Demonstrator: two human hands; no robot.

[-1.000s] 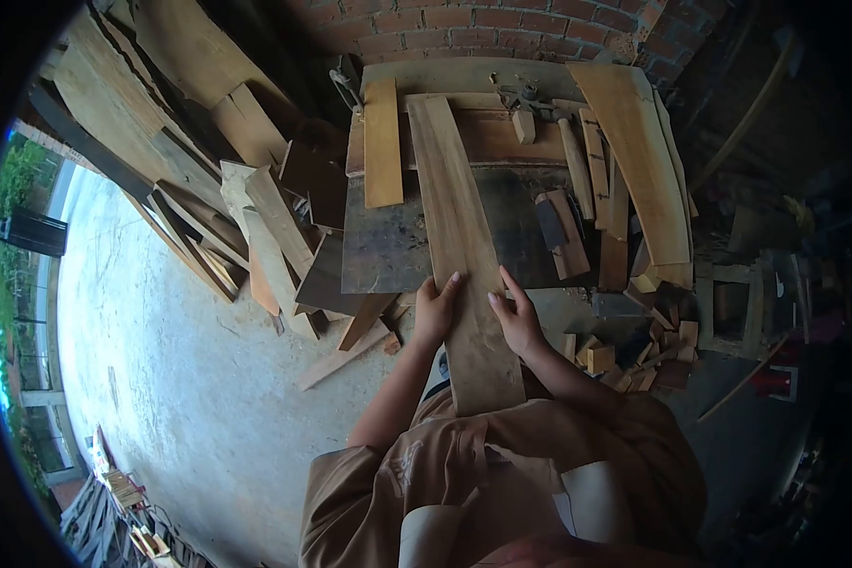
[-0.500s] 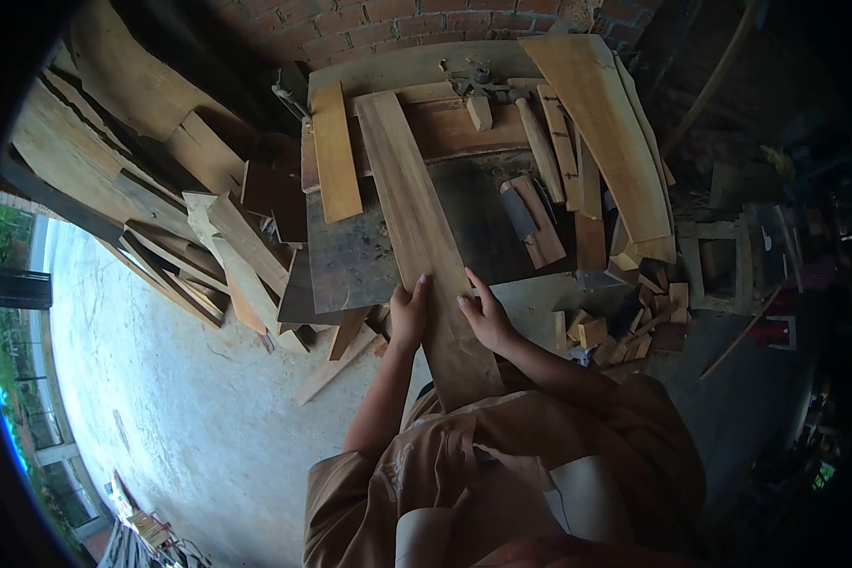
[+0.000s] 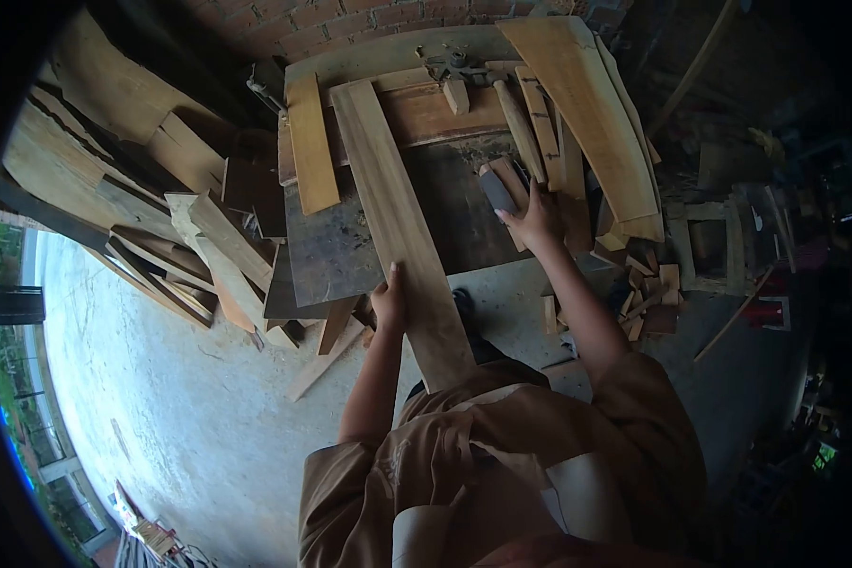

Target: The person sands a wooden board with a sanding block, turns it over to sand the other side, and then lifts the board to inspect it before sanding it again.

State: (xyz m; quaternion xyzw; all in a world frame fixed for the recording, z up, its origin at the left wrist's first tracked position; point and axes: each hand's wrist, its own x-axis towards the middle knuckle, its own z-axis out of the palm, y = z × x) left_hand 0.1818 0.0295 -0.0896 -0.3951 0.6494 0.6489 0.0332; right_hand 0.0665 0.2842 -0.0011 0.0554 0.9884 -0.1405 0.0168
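A long brown plank [image 3: 393,194] runs from the bench top toward my body, its near end at my waist. My left hand [image 3: 389,303] is closed on the plank's left edge, thumb lying on the upper face. Off to the right, my right hand [image 3: 540,225] is over a small dark grey block-like piece [image 3: 498,192] and the brown wood block [image 3: 508,174] beside it. The thumb and fingers of that hand are spread apart, with the thumb at the grey piece's near end. A rounded wooden stick [image 3: 519,133] lies just beyond the fingertips.
A yellowish board [image 3: 312,142] lies left of the plank on the dark bench top [image 3: 322,256]. A wide board [image 3: 592,114] and narrow strips stand at the right. Offcuts [image 3: 648,298] are heaped on the floor, and large slabs [image 3: 95,170] lean at left.
My right hand has left the plank's right edge and moved forward and right to the grey piece. My left hand still holds the plank. The whole view has shifted slightly.
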